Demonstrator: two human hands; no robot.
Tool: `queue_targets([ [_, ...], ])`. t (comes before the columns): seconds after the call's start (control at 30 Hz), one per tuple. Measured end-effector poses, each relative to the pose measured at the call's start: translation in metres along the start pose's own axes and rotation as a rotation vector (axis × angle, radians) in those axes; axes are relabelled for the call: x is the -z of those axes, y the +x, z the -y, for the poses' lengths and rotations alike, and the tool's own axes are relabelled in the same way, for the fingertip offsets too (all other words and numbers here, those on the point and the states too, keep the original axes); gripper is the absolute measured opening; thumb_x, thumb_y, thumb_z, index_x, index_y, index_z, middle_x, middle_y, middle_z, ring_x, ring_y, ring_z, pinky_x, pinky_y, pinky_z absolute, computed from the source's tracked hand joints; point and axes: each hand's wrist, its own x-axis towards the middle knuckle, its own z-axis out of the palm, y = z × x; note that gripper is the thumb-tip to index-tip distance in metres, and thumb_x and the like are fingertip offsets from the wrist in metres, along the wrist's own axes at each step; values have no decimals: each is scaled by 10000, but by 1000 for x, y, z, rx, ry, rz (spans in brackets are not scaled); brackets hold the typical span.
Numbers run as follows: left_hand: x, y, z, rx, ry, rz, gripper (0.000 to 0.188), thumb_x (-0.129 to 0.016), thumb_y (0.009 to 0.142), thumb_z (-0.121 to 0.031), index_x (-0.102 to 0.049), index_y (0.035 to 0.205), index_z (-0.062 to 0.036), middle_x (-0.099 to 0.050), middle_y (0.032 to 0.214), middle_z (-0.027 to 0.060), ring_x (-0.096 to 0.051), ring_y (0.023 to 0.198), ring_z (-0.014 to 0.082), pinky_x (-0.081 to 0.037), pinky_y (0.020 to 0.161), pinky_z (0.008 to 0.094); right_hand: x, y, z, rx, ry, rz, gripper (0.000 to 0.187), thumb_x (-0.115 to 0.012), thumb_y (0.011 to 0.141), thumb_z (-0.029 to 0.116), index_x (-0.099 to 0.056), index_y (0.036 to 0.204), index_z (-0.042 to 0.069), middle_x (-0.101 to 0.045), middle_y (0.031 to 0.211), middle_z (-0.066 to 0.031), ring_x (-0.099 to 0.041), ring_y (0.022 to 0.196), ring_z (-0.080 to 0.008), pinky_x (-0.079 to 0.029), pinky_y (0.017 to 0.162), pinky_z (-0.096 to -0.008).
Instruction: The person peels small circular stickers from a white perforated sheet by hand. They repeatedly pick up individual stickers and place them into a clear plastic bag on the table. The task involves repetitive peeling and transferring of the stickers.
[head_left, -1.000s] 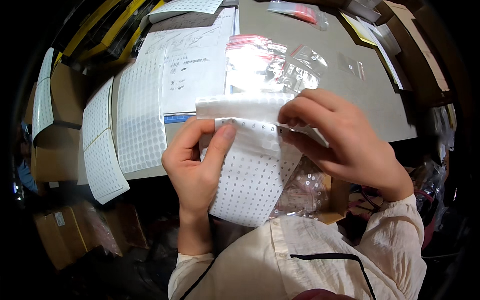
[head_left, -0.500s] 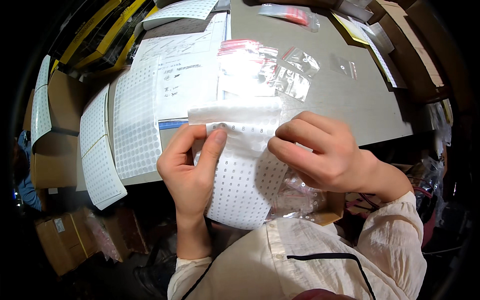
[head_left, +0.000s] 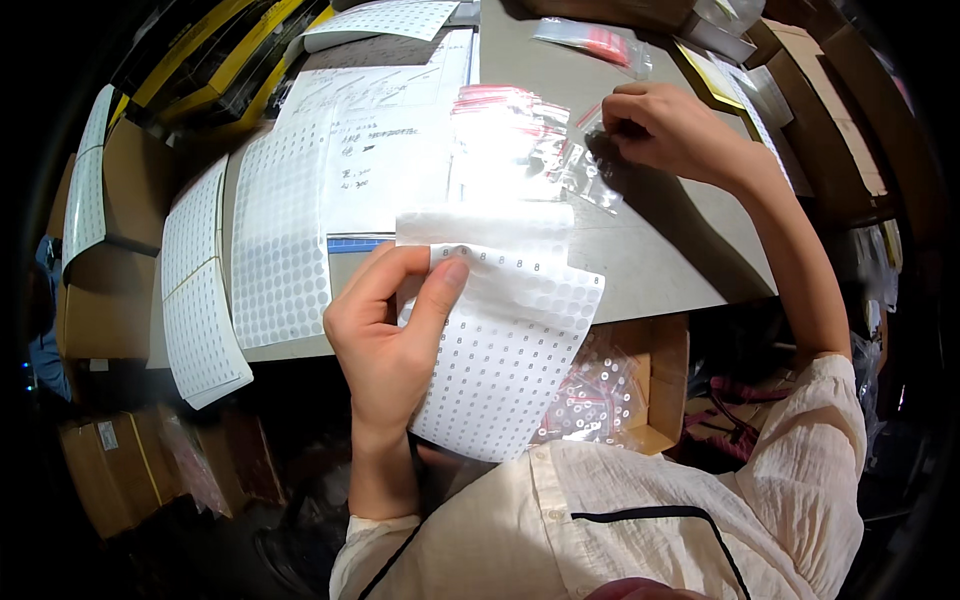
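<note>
My left hand [head_left: 395, 330] holds a white sheet of small round stickers [head_left: 500, 340] in front of my chest, thumb pressed on its upper edge; the top part of the sheet is peeled bare. My right hand [head_left: 665, 130] is stretched out over the grey table [head_left: 650, 260], fingertips pinched on a small clear zip bag [head_left: 600, 165] at the edge of a pile of clear bags with red strips [head_left: 510, 135]. Whether a sticker is on its fingertip is too small to tell.
More sticker sheets [head_left: 280, 240] and a white paper with handwriting [head_left: 385, 150] lie on the table's left. A sheet [head_left: 200, 300] hangs over the left edge. A cardboard box of small bags [head_left: 610, 385] sits below the table. Cardboard boxes [head_left: 850, 130] stand at right.
My right hand left the sticker sheet and reached forward to the small bags on the table. My left hand kept the sheet in place.
</note>
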Motion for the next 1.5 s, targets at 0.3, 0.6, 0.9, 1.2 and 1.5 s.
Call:
queue_targets([
  [0.3,0,-1,0,3,-38,7,108,-757,901,25,-688,954,89,-666,859,42,-587,781,81,-456,706,221,10,-1,5,-12,61,-41,179,-724,913,55,-595,1025,1,-637,914,-125,-641,813,-257,-534,749,-379],
  [0.6,4,0,-3,39,-83,54,102,-755,905,19,-704,968,81,-671,874,35,-581,786,78,-446,703,217,8,4,38,96,322,180,269,-654,822,-46,-541,1061,1,-638,918,-131,-645,814,-300,-530,741,-407],
  [0.9,1,0,-6,46,-112,33,82,-749,909,22,-704,950,78,-671,865,29,-583,785,72,-446,697,213,-1,-6,57,90,-207,-91,192,-678,876,54,-557,1017,5,-666,960,-154,-671,934,-347,-533,785,-442],
  [1.2,-3,-1,-4,25,-96,-19,68,-736,924,20,-707,955,72,-662,856,14,-577,771,61,-443,688,206,10,-61,118,-84,530,-61,161,-742,911,20,-635,1031,7,-638,956,-107,-681,854,-222,-566,748,-315],
  [1.5,-4,-2,-6,52,-72,-41,81,-743,933,-7,-708,955,62,-648,846,-2,-560,761,54,-422,690,193,-7,-77,113,43,419,-356,224,-725,795,-24,-662,1002,37,-634,973,-109,-640,900,-292,-527,746,-366],
])
